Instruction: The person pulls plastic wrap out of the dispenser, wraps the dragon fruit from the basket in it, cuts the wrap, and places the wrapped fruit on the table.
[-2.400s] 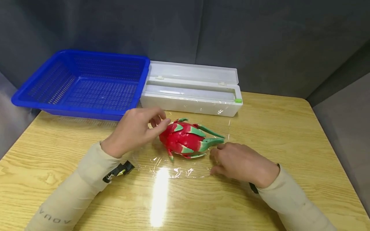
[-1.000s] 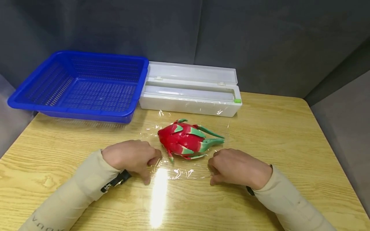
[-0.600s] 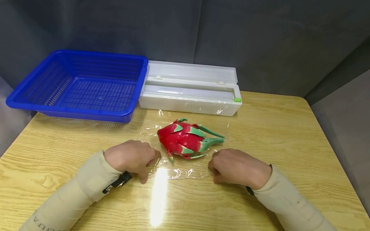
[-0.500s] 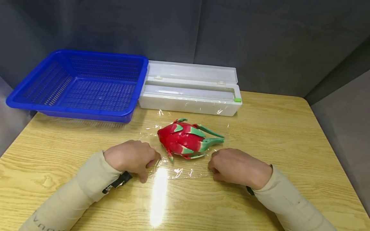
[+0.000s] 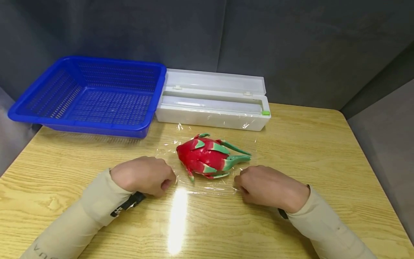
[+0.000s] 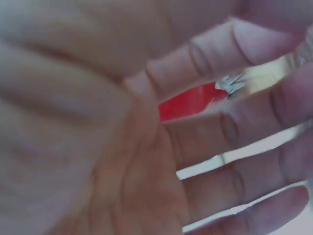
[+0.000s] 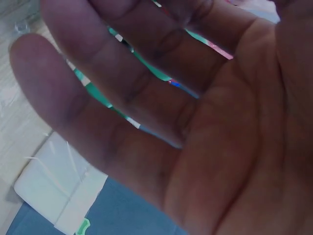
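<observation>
A red dragon fruit (image 5: 205,154) with green-tipped scales lies on its side on a sheet of clear cling film (image 5: 207,187) spread over the table. At the sheet's near left corner my left hand (image 5: 145,176) pinches the film between thumb and fingers. Opposite it, at the near right corner, my right hand (image 5: 270,187) pinches the film too, just below the fruit's green tips. Both hands stay apart from the fruit. In the left wrist view, red skin (image 6: 190,103) shows between the fingers; in the right wrist view, the fingers cover most of the fruit.
Behind the fruit stands a white cling film box (image 5: 211,118), lid raised, with a roll (image 5: 210,103) inside and a green slider (image 5: 266,113) at its right end. A blue plastic basket (image 5: 97,124) stands at the back left, against the box. A dark curtain (image 5: 291,54) hangs behind the wooden table (image 5: 220,230).
My left hand has come from beside the fruit to the sheet's near left corner. Thumbs have closed in toward the fingers on both hands, and the film's near edge has shifted slightly toward the fruit.
</observation>
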`<state>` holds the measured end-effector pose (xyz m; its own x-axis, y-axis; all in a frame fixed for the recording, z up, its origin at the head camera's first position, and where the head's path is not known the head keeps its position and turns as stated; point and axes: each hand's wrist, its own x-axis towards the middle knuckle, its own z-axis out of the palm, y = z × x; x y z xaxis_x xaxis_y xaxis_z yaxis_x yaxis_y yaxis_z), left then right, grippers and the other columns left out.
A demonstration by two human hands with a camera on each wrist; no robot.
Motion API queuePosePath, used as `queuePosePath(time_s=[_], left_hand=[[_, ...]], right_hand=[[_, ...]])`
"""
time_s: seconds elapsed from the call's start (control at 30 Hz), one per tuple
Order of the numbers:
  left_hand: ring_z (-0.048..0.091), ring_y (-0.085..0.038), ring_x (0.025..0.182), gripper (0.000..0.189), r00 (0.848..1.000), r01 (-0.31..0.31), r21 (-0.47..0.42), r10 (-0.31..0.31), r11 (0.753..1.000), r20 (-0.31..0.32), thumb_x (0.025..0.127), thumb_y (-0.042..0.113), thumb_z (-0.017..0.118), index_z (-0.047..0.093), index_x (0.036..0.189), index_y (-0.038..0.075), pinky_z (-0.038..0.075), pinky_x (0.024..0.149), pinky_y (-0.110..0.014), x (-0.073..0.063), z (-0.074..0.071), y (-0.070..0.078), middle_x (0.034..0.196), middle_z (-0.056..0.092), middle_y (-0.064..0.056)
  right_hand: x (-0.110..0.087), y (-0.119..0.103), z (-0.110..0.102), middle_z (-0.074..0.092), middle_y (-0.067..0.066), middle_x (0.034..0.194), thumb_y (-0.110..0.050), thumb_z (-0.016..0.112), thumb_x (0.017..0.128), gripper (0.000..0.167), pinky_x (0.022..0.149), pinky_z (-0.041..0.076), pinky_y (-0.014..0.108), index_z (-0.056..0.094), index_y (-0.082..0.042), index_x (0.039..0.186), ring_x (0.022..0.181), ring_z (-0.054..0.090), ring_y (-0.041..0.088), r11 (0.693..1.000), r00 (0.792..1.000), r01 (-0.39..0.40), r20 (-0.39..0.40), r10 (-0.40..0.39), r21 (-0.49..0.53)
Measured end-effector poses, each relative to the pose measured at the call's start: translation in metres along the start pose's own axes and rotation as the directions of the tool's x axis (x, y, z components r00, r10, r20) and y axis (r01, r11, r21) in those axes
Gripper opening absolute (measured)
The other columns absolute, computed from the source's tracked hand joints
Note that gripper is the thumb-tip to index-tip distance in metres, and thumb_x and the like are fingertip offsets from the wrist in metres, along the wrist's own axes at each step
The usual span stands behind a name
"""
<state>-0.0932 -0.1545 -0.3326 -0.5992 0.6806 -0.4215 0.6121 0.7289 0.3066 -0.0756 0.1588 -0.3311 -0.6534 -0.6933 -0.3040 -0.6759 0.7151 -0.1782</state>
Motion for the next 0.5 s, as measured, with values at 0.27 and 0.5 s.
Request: queuePosePath(time_s=[0.27,0.5], left_hand=[[0.040,-0.005,0.057,0.028,0.999,-0.034,-0.026,0.034,0.999,-0.032,0.071,0.001,0.063,0.048,0.066,0.024,0.031,0.053,-0.020,-0.008,-0.007,0.001,0.061,0.044,0.012],[0.037,-0.004,0.054,0.028,0.996,-0.044,-0.035,0.041,0.998,-0.082,0.077,-0.003,0.056,0.047,0.070,0.022,0.028,0.051,-0.019,-0.014,-0.009,0.001,0.060,0.040,0.012]], right_hand=[[-0.005,0.000,-0.006,0.048,-0.010,0.065,0.000,0.067,0.088,0.032,0.053,0.034,0.023,0.051,-0.021,0.070,0.059,0.039,0.006,1.000,1.000,-0.005,-0.021,0.005,0.024],[-0.010,0.001,-0.013,0.044,-0.010,0.065,0.001,0.068,0.088,0.034,0.053,0.030,0.020,0.051,-0.022,0.070,0.059,0.036,0.006,1.000,0.999,-0.014,-0.051,0.015,0.019]])
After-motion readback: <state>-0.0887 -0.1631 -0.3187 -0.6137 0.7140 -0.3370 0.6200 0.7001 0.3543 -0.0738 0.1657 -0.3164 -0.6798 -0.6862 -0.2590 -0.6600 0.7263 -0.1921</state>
